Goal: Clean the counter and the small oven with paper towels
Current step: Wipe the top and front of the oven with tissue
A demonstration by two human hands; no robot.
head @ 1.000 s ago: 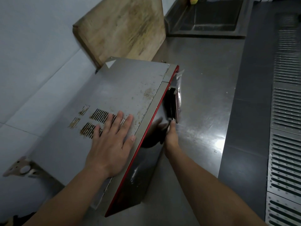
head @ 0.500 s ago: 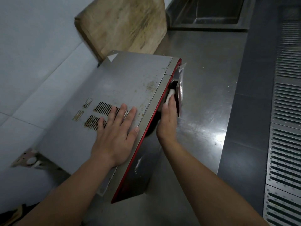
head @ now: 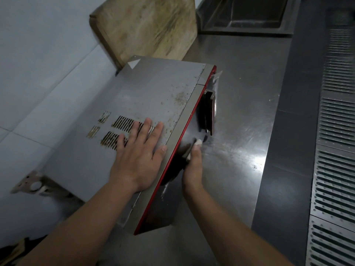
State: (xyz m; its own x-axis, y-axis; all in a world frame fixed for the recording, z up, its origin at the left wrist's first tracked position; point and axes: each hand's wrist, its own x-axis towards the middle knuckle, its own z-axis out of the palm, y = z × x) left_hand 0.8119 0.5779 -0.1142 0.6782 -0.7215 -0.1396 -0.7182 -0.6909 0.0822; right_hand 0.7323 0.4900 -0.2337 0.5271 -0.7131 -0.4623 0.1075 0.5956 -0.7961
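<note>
The small oven (head: 153, 93) stands on the steel counter (head: 240, 112), grey on top with rusty vent slots and a red-edged dark glass door facing right. My left hand (head: 138, 156) lies flat on the oven's top over the vents, fingers straight. My right hand (head: 192, 166) presses a small white wad of paper towel (head: 197, 142) against the glass door, just below the door handle (head: 209, 112). Most of the wad is hidden behind my fingers.
A worn wooden cutting board (head: 149, 25) leans on the tiled wall behind the oven. A sink (head: 249, 14) lies at the far end of the counter. Slotted metal floor grating (head: 336, 150) runs along the right. A metal bracket (head: 32, 184) sticks out at the left.
My right hand slid up the door to the handle with the paper towel, then came back down below the handle. My left hand stayed flat on the oven's top.
</note>
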